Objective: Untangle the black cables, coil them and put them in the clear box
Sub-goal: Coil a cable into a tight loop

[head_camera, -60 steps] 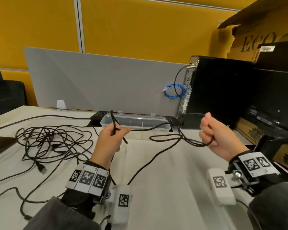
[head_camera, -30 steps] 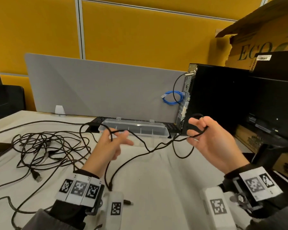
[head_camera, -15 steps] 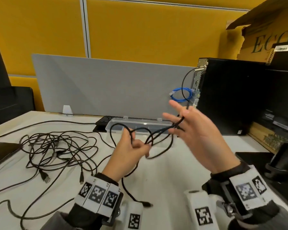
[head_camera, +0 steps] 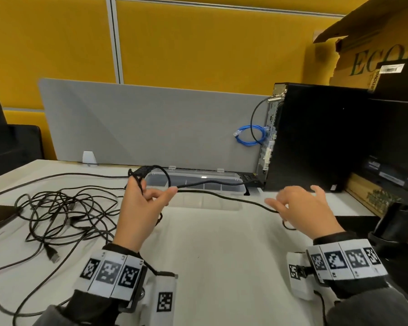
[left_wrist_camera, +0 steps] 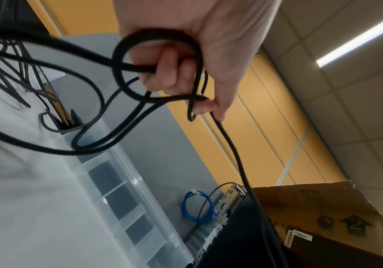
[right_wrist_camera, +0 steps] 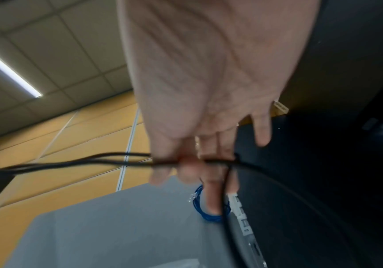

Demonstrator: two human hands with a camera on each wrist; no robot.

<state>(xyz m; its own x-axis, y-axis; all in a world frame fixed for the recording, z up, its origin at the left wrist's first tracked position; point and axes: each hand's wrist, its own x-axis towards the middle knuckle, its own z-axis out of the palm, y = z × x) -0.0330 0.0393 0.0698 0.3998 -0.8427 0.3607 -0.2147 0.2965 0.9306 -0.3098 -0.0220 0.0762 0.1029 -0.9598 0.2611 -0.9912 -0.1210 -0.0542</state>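
The black cable (head_camera: 222, 183) is thin, soft & floppy, prob light, so loops can slip. Left hand (head_camera: 139, 208) grip is curled tight round its small loops. Right hand (head_camera: 302, 208) pinches the loose part w/ thumb & finger. Best hold: where loops cross. Clear box (head_camera: 233, 184) sits at the counter (head_camera: 222, 255) back; more cables (head_camera: 61, 212) lie tangled left.

Right hand (right_wrist_camera: 208, 87): seen from the palm side, fingers mostly stretched out.
Black cable (right_wrist_camera: 71, 162): two strands come from the left and cross the fingers (right_wrist_camera: 187, 170); thumb presses on them.
Behind: blue cable coil (right_wrist_camera: 205, 214), grey partition (right_wrist_camera: 107, 226), black computer case (right_wrist_camera: 323, 181).
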